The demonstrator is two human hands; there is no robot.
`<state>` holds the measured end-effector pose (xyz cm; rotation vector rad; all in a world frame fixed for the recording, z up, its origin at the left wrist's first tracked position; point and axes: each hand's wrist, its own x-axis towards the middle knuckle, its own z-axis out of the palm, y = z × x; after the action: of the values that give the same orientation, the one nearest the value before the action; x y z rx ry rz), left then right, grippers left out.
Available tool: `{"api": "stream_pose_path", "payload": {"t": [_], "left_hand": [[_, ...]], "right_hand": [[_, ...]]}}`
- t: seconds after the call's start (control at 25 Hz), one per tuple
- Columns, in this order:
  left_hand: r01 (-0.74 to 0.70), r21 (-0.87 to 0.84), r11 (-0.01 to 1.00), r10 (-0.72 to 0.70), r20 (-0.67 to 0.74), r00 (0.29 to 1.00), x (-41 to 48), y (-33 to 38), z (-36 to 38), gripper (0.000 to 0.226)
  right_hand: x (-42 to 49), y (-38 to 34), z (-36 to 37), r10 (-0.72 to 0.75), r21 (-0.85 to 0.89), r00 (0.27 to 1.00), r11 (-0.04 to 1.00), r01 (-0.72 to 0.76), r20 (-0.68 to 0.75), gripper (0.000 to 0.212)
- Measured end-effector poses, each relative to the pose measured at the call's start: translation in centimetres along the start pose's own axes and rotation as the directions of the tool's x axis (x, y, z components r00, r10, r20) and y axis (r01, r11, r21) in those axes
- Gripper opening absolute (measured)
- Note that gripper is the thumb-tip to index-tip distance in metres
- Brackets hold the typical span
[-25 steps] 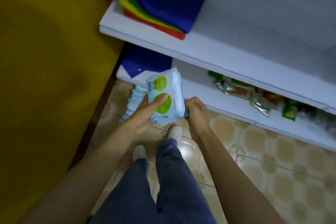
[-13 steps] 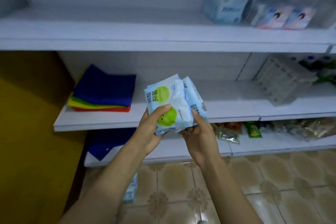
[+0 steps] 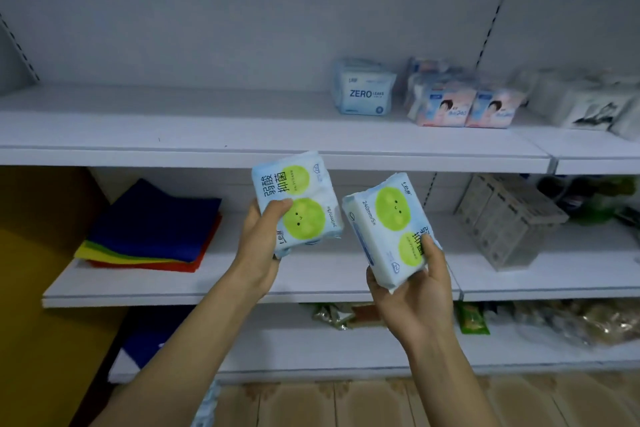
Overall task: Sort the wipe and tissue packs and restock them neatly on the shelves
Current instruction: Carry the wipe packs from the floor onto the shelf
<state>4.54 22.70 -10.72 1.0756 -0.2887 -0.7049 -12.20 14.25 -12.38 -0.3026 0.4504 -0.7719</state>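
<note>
- Pale-blue soft plastic pack, green circles: grasped in left grip.
- Matching second pack: grasped in right grip.
- Formerly bundled together, now split; probably ready for shelving.

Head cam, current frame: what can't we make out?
Head view only.
- White packs, top shelf far right: blurred, cut by right edge.
- Bottom-shelf packets: dim, blurred, partly behind right hand.
- Small print on left pack and right pack: too small; left hand covers a corner.
- Pale blue thing on floor: hidden by left forearm, bottom edge.
</note>
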Motion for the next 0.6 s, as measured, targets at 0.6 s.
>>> {"api": "stream_pose_path", "payload": {"t": [0.6], "left_hand": [[-0.165, -0.061, 0.984, 0.174, 0.189, 0.966, 14.6, 4.0, 4.4, 0.055]], "right_hand": [[14.5, -1.5, 11.9, -0.185, -0.339, 0.914, 0.887, 0.314, 0.361, 0.05]]}}
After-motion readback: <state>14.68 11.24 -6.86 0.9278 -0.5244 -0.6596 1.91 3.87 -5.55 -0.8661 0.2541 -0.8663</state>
